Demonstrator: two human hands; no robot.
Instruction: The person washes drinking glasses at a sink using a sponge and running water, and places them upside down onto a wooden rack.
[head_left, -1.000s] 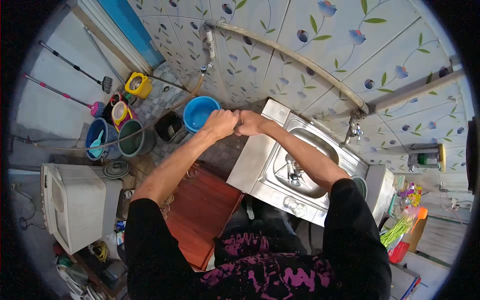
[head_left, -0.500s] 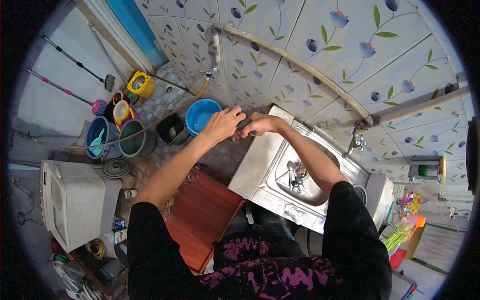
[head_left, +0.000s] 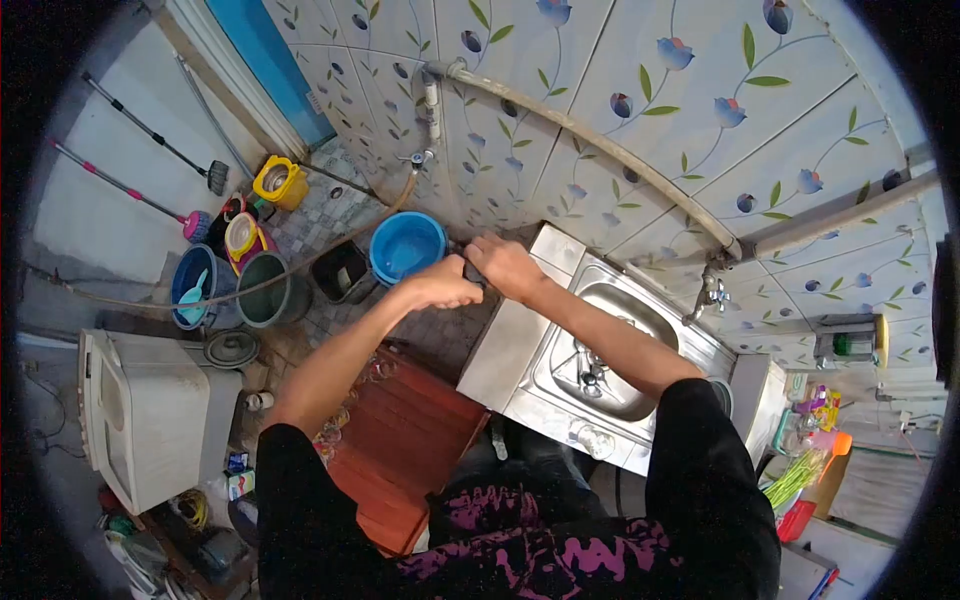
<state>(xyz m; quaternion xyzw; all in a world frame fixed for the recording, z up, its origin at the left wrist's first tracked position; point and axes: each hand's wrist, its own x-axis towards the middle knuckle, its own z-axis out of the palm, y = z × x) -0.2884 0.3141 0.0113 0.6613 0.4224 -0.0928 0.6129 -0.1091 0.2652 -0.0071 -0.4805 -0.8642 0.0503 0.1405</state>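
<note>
Both my hands are close together in front of me, past the left end of the steel sink counter (head_left: 515, 350). My left hand (head_left: 440, 286) is closed, its thumb side facing my right hand (head_left: 506, 268), whose fingers are bent around the same spot. Between them a small dark object (head_left: 473, 272) shows in part; I cannot tell its kind, as the fingers cover most of it. Spoons and other metal utensils (head_left: 592, 376) lie in the sink basin (head_left: 640, 400) below my right forearm. A blue basin (head_left: 408, 248) stands on the floor just beyond my left hand.
A wall tap (head_left: 712, 290) stands over the sink. Left of the blue basin are a black bin (head_left: 340, 275), a grey-green bucket (head_left: 268, 290) and a blue bucket (head_left: 190, 285). A hose (head_left: 300, 268) crosses above them. A reddish-brown wooden surface (head_left: 400, 430) lies beneath my left arm.
My left hand has moved down and turned over, while my right has shifted slightly left and rolled its knuckles up. The dark object between them is now more hidden.
</note>
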